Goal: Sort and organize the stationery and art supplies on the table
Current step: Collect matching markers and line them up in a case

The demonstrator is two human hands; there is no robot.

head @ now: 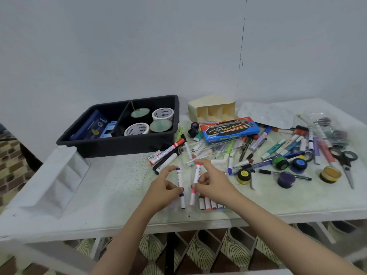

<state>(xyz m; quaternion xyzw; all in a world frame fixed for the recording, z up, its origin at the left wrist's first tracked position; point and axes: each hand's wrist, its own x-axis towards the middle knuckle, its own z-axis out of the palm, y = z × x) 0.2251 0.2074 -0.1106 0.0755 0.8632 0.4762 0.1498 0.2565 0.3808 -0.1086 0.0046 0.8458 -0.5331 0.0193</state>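
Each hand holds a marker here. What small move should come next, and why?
Probably lay both down beside the row of markers near the front of the table. The left hand pinches a purple-tipped marker, the right hand a pink-tipped marker, both right next to that row, whose markers lie side by side.

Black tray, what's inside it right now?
The black tray holds four tape rolls in its right compartment and blue boxes in the left. Whatever lies beneath the boxes or behind the near wall is hidden.
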